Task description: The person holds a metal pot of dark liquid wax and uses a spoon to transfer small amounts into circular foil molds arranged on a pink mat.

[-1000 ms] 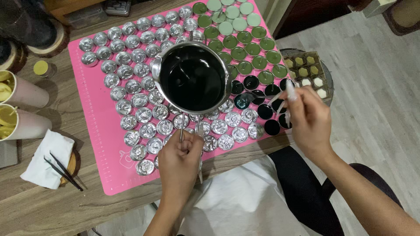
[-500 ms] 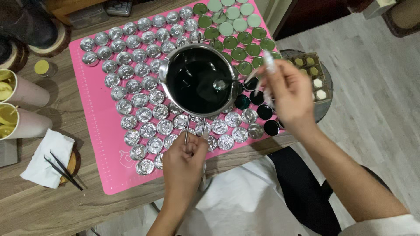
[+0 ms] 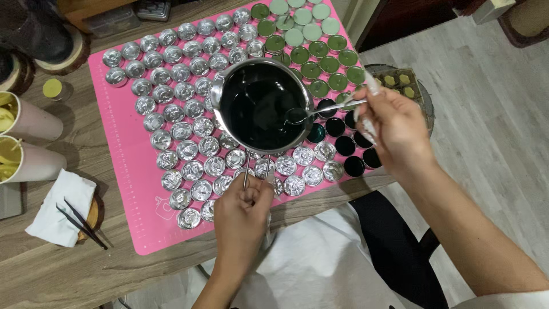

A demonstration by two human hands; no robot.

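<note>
My left hand (image 3: 243, 212) grips the wire handle of a steel pouring pot (image 3: 263, 106) full of dark, nearly black liquid, held over the pink mat (image 3: 148, 229). My right hand (image 3: 394, 129) holds a metal spoon (image 3: 320, 110) whose bowl dips into the liquid at the pot's right side. Around the pot lie several rows of small empty silver tins (image 3: 189, 150). Tins filled with green wax (image 3: 311, 70) sit at the upper right, and tins filled with dark liquid (image 3: 346, 146) lie just under my right hand.
Two pale pink cups (image 3: 31, 123) stand at the left edge. A white cloth (image 3: 60, 209) with black tweezers (image 3: 80, 220) lies on the wooden table. A round tray of small yellow-green blocks (image 3: 403, 83) sits beyond my right hand. The table's front edge is near my lap.
My right hand has moved from beside the dark tins up to the pot, and the spoon it holds now dips into the dark liquid. My left hand keeps its grip on the handle.
</note>
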